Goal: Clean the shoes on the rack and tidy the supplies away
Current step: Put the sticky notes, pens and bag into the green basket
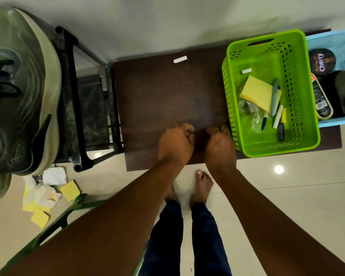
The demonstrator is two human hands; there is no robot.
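A dark green shoe (18,86) with a pale sole sits on the black metal rack (72,96) at the left. On the brown table (157,96) a green basket (299,116) holds a yellow cloth (257,92), pens and a small white piece. A white chalk-like piece (180,59) lies at the table's far edge. My left hand (175,142) and my right hand (220,144) hover side by side over the table's near edge, fingers curled, with nothing visible in them.
A light blue basket (335,42) at the far right holds a Cherry polish tin (322,61), a polish applicator and a black brush. Crumpled papers and yellow cloths (48,194) litter the floor below the rack. A green frame (68,212) stands at lower left. My bare feet are under the table edge.
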